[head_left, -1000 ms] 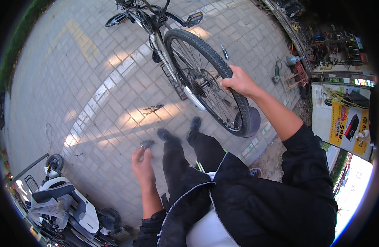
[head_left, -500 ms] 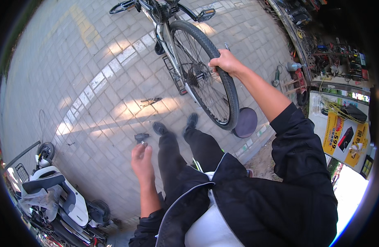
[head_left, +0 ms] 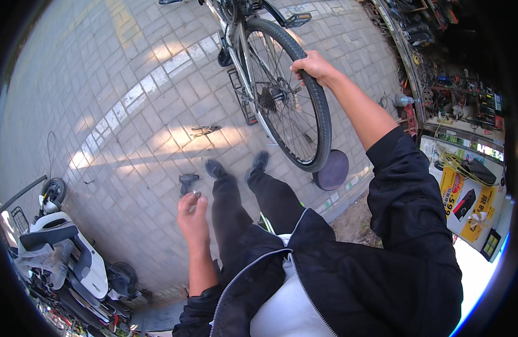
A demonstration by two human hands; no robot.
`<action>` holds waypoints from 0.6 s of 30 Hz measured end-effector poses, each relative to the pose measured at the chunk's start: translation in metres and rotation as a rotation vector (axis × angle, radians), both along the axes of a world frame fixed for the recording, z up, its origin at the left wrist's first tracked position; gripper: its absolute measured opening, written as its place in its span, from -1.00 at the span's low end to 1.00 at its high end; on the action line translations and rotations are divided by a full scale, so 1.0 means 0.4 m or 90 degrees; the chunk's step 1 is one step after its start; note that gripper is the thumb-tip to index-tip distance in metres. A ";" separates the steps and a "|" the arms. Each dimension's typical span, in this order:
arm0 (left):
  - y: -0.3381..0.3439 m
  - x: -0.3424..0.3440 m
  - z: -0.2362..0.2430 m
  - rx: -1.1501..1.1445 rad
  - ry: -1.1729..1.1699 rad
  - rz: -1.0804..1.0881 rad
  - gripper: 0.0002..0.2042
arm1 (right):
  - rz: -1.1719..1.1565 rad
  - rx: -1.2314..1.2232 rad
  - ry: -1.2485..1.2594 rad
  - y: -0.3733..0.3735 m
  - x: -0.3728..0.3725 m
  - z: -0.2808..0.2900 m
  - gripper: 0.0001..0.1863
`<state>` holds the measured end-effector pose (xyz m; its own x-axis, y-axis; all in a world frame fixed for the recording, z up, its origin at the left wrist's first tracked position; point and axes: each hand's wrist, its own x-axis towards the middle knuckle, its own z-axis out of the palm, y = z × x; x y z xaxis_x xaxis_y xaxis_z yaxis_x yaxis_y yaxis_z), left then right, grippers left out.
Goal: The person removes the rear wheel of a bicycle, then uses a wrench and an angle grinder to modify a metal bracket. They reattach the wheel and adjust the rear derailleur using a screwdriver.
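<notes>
An upturned bicycle stands on the brick pavement with its rear wheel (head_left: 292,101) up in front of me. My right hand (head_left: 310,65) grips the black tyre at the top of that wheel. My left hand (head_left: 192,216) is held low in front of my left leg, its fingertips pinched on a small metal part (head_left: 196,194). A small dark tool (head_left: 187,180) lies on the bricks just beyond that hand. Another small tool (head_left: 204,130) lies farther out, left of the wheel.
A round dark disc (head_left: 332,170) lies on the ground under the wheel. A white scooter (head_left: 68,258) is parked at lower left. A cluttered shop front with tools and yellow boxes (head_left: 461,194) runs along the right side. White painted lines cross the bricks.
The view has tilted, so the wheel sits higher in the picture. My right hand stays on the tyre, now at its top edge. My left hand has barely moved.
</notes>
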<state>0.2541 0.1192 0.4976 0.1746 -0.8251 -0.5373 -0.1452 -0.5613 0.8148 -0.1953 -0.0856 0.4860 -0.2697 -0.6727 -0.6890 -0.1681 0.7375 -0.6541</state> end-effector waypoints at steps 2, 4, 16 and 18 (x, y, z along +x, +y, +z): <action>-0.001 0.000 -0.001 0.011 -0.008 0.003 -0.83 | 0.009 -0.002 0.002 -0.024 -0.002 0.004 -0.77; -0.006 -0.012 0.009 0.009 -0.002 0.000 -0.83 | -0.003 -0.005 -0.002 -0.044 -0.008 -0.008 -0.81; -0.015 -0.021 0.012 0.019 0.033 0.027 -0.83 | 0.065 0.005 0.049 -0.065 -0.004 -0.008 -0.79; -0.015 -0.019 0.007 0.016 0.035 0.034 -0.84 | 0.070 0.006 0.054 -0.075 -0.007 0.007 -0.70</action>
<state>0.2466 0.1133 0.5004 0.1872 -0.8012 -0.5683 -0.0696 -0.5879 0.8059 -0.1979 -0.1155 0.4886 -0.2524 -0.6949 -0.6733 -0.3031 0.7176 -0.6270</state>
